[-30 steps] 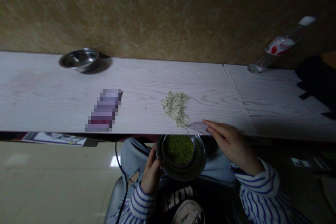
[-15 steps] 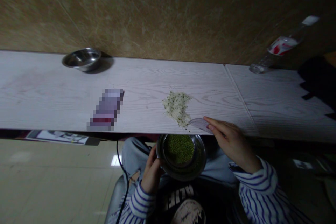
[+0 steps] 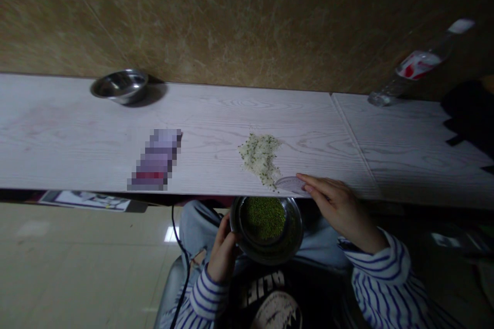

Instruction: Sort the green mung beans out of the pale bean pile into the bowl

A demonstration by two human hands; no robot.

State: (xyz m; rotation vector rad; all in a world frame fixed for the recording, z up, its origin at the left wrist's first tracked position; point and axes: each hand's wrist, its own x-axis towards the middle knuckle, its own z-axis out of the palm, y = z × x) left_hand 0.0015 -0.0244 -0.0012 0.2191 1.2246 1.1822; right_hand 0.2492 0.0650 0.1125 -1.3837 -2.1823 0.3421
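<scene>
My left hand [image 3: 224,252] grips the rim of a steel bowl [image 3: 295,241] held at the table's front edge above my lap. Green mung beans [image 3: 266,217] lie inside the bowl. Between the thumb and fingers of my right hand [image 3: 334,203] is a thin, clear plastic protractor [image 3: 292,184], low over the tabletop near the front edge. Its tip touches or nearly touches the lower end of a pile of white rice [image 3: 260,157] mixed with some green beans. A few loose beans lie beside the tip.
On the pale wood-grain table [image 3: 208,113], an empty steel bowl [image 3: 121,87] stands back left, with a blurred-out flat object [image 3: 156,159] nearer. A clear bottle [image 3: 409,69] and a dark item [image 3: 469,113] are at right. Behind runs a marbled wall [image 3: 231,20].
My right hand and the protractor have shifted slightly left and down, toward the lower tip of the rice pile. My left hand and the bowl stay in place.
</scene>
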